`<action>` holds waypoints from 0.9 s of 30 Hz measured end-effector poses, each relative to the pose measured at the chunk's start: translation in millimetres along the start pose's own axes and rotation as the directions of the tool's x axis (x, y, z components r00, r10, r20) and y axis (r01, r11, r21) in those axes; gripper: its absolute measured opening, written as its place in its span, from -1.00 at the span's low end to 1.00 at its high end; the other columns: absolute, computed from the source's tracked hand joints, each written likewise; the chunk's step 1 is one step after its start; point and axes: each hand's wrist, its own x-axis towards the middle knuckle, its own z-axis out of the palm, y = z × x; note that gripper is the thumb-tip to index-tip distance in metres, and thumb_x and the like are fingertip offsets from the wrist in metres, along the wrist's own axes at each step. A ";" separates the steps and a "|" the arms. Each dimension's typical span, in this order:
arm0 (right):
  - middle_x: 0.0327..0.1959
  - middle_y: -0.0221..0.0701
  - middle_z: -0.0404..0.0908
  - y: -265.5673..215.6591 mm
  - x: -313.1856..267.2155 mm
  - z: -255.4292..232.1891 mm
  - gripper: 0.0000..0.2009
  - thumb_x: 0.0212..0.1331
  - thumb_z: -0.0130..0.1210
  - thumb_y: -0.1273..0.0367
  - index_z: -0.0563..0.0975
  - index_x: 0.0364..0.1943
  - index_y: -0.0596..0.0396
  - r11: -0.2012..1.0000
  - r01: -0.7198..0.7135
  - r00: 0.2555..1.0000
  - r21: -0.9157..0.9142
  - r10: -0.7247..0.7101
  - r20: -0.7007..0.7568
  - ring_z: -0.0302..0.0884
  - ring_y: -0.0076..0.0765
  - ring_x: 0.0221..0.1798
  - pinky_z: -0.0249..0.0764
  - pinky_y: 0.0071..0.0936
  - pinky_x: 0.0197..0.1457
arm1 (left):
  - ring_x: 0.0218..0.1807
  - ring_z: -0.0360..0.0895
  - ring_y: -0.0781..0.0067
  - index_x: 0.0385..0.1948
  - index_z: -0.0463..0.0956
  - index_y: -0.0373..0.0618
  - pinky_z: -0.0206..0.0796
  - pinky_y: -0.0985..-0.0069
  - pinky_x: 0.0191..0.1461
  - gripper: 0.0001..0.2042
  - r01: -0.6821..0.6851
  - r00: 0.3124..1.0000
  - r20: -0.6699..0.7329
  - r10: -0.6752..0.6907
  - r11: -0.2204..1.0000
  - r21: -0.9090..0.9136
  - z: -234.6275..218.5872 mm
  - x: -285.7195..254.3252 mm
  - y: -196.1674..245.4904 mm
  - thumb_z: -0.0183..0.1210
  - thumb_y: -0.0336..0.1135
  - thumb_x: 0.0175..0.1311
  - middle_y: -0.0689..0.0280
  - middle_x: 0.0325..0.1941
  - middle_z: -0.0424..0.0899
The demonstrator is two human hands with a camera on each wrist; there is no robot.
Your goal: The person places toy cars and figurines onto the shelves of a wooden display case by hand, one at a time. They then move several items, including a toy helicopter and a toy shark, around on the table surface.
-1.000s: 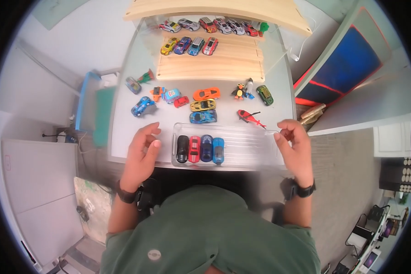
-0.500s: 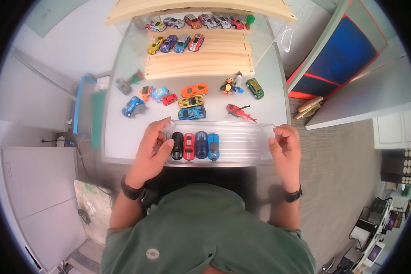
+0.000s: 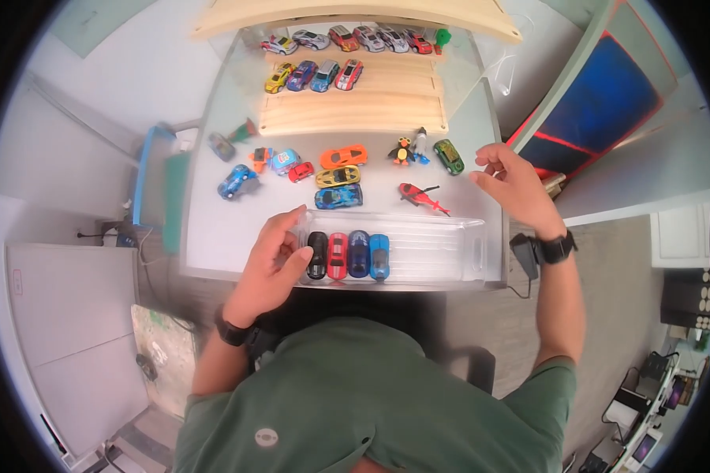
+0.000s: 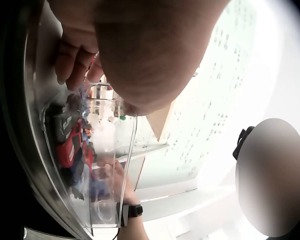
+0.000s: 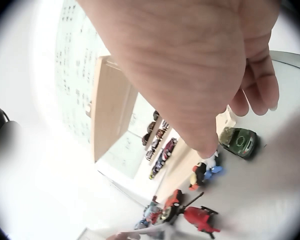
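Observation:
A clear plastic tray (image 3: 435,248) lies along the table's near edge. At its left end, a black toy car (image 3: 317,255), a red toy car (image 3: 337,255), a dark blue toy car (image 3: 358,254) and a light blue toy car (image 3: 379,257) stand in a row. My left hand (image 3: 274,260) grips that end, its thumb over the rim beside the black car. Raised over the table's right side, my right hand (image 3: 516,188) holds nothing, fingers loosely bent. Nearest to it is a green toy car (image 3: 449,157), also seen below the fingers in the right wrist view.
Behind the tray lie a red toy helicopter (image 3: 424,199), a penguin figure (image 3: 403,150), an orange car (image 3: 344,156), a yellow car (image 3: 338,176) and several other toys. A stepped wooden rack (image 3: 351,115) with two rows of cars stands at the back. A partition (image 3: 592,102) rises at right.
Both hands came in to the tray's ends. My right hand has since left the right end and moved forward and right, towards the green car; my left hand stays at the left end.

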 end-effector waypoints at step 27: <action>0.20 -0.37 0.41 6.8 37.0 -0.8 -0.28 0.16 0.43 0.43 0.43 0.46 0.05 0.987 -0.008 0.933 -0.161 0.065 0.355 0.45 -0.40 -0.11 0.52 -0.46 0.09 | -0.06 0.48 0.48 0.52 0.34 -0.21 0.44 0.52 0.03 -0.33 0.018 0.999 0.050 -0.012 0.992 -0.127 -10.0 1.3 -15.7 0.34 -0.45 0.34 0.22 0.26 0.47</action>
